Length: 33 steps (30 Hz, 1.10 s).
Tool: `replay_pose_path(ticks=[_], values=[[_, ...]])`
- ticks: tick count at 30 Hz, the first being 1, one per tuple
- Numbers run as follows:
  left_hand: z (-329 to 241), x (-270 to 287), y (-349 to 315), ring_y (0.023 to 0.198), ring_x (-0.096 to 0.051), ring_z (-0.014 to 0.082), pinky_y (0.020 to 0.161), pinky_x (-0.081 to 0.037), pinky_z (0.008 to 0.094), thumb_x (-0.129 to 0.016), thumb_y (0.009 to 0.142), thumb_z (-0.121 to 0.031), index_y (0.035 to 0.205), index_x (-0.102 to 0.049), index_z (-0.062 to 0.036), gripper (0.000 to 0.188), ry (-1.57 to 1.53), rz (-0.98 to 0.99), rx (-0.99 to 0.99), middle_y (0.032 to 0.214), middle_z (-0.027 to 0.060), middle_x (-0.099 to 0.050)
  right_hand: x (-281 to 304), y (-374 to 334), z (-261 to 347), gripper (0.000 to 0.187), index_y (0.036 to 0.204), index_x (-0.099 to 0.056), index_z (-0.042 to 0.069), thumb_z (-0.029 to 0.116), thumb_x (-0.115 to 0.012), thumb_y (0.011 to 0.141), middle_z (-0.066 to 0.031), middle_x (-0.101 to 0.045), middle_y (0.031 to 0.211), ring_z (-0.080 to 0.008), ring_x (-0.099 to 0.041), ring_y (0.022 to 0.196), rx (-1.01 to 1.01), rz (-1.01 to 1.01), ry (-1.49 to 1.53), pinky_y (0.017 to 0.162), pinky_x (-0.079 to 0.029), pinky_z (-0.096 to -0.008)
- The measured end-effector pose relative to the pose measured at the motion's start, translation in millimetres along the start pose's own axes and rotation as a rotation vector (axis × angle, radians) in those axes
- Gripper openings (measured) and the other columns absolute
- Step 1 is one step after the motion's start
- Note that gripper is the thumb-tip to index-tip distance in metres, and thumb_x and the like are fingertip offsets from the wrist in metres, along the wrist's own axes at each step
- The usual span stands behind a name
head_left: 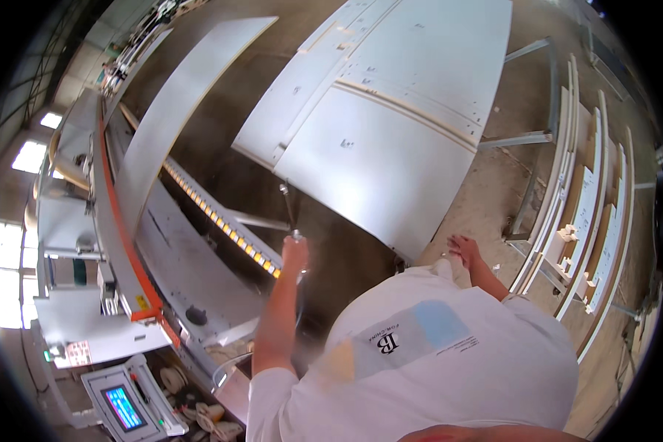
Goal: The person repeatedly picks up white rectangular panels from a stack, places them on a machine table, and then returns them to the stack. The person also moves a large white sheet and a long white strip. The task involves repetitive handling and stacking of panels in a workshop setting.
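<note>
My left hand [295, 255] is wrapped round an air blow gun [290, 210], whose thin metal nozzle points away from me toward the near left edge of the panels. What looks like a hose runs down beside my wrist. Large white panels [390, 166] lie flat in front of me, with light-coloured edges and small dark marks on top. My right hand [464, 249] hangs beside their near right corner, fingers loosely apart, holding nothing. Whether it touches a panel is hard to tell.
At left, a long machine with an orange rail [118, 221] carries a white board [188, 96] above a yellow-dotted roller track [214, 216]. A control screen [125, 407] stands at lower left. Long narrow strips [586, 214] lean on a metal rack [527, 138] at right.
</note>
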<state>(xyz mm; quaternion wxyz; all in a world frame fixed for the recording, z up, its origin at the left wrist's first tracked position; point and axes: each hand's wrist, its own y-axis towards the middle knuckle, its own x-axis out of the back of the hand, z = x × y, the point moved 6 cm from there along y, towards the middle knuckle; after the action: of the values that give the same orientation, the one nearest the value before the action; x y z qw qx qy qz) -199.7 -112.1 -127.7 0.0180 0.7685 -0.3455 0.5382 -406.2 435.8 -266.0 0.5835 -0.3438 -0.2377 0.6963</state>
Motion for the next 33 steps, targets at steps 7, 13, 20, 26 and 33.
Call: replay_pose_path(ticks=[7, 13, 20, 26, 33], values=[[53, 43, -178, 0.043, -0.049, 0.0131, 0.039, -0.037, 0.0311, -0.059, 0.095, -0.028, 0.106, -0.050, -0.0051, 0.027, -0.186, 0.675, 0.229, 0.064, 0.0044, -0.055, -129, 45, 38, 0.036, 0.104, -0.068, 0.001, 0.036, -0.063, 0.098, -0.0072, -0.072, 0.094, -0.0158, -0.068, 0.082, 0.105, 0.266, -0.201, 0.070, -0.055, -0.0277], [88, 75, -293, 0.087, -0.068, 0.0386, 0.081, -0.050, 0.0483, -0.051, 0.096, -0.043, 0.120, -0.054, -0.0091, 0.041, 0.140, 0.580, -0.063, 0.090, 0.0200, -0.070, -290, 1, 25, 0.056, 0.129, -0.058, 0.000, 0.049, -0.050, 0.102, -0.0138, -0.064, 0.126, -0.0218, -0.061, 0.115, -0.047, 0.518, -0.217, 0.096, -0.048, -0.0348], [207, 153, -358, 0.084, -0.068, 0.0402, 0.072, -0.051, 0.0506, -0.061, 0.095, -0.039, 0.125, -0.054, -0.0140, 0.040, 0.072, 0.190, 0.101, 0.089, 0.0200, -0.071, -482, -158, 0, 0.065, 0.153, -0.031, -0.002, 0.045, -0.032, 0.108, -0.0162, -0.032, 0.160, -0.0269, -0.031, 0.148, -0.269, 1.047, 0.171, 0.120, -0.028, -0.0450], [401, 270, -425, 0.080, -0.067, 0.0367, 0.070, -0.052, 0.0468, -0.063, 0.096, -0.035, 0.122, -0.060, -0.0127, 0.035, 0.123, -0.380, 0.456, 0.088, 0.0156, -0.069, -600, -323, -21, 0.062, 0.150, -0.036, -0.004, 0.042, -0.040, 0.107, -0.0200, -0.037, 0.157, -0.0318, -0.031, 0.148, -0.334, 1.362, 0.184, 0.121, -0.029, -0.0479], [556, 379, -492, 0.099, -0.060, 0.0346, 0.083, -0.049, 0.0456, -0.064, 0.094, -0.032, 0.099, -0.063, -0.0075, 0.025, 0.419, -0.797, 0.583, 0.099, 0.0129, -0.065, -664, -419, -60, 0.048, 0.143, -0.044, -0.007, 0.024, -0.049, 0.106, -0.0247, -0.049, 0.145, -0.0380, -0.046, 0.138, -0.066, 1.571, -0.068, 0.113, -0.039, -0.0509]])
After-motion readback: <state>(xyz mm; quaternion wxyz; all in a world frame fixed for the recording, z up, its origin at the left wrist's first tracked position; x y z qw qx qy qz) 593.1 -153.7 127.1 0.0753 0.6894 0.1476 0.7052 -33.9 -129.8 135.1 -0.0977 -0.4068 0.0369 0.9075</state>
